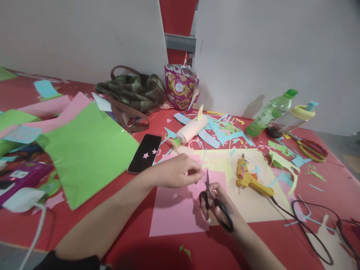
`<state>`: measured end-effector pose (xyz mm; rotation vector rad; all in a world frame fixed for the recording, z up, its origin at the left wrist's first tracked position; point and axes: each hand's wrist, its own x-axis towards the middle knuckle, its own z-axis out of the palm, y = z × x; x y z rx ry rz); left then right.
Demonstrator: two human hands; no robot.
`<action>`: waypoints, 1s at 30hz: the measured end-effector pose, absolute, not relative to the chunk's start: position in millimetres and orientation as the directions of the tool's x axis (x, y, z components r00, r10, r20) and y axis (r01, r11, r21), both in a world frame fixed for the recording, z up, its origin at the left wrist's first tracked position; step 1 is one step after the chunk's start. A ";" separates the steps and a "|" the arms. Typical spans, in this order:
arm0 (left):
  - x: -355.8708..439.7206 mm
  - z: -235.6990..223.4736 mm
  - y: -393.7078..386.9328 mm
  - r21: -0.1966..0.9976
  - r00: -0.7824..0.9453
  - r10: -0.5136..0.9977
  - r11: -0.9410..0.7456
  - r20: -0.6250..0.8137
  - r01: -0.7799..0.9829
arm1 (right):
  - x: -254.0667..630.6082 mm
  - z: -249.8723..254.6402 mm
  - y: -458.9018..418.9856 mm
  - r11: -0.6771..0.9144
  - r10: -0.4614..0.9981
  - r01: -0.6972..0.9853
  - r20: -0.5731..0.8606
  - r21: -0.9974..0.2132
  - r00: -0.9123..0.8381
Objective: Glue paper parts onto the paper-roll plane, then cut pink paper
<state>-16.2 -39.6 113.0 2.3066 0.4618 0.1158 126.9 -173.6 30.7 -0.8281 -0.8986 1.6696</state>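
Observation:
My right hand [222, 204] is closed in the black handles of a pair of scissors [209, 191], blades pointing up and away from me. My left hand [176, 170] hovers just left of the blades, fingers pinched on a small pink paper scrap [198, 173] at the blade tips. Both hands are above a pink paper sheet [176, 208] lying on the red table [281, 240]. A cream sheet [253, 202] lies partly under the pink one to its right.
A yellow glue gun [249, 178] with a black cord lies right of the scissors. A phone [145, 153], green paper [87, 148], a plaid bag [132, 92], a snack pouch [180, 85], a paper roll [192, 129], bottles [270, 111], red-handled scissors [312, 148] and paper scraps surround them.

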 end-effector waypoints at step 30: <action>-17.9 111.6 -38.2 0.740 0.936 0.345 -0.611 -0.070 0.281 | 128.0 26.5 -174.4 -0.263 0.956 -0.410 -0.179 -0.873 -0.233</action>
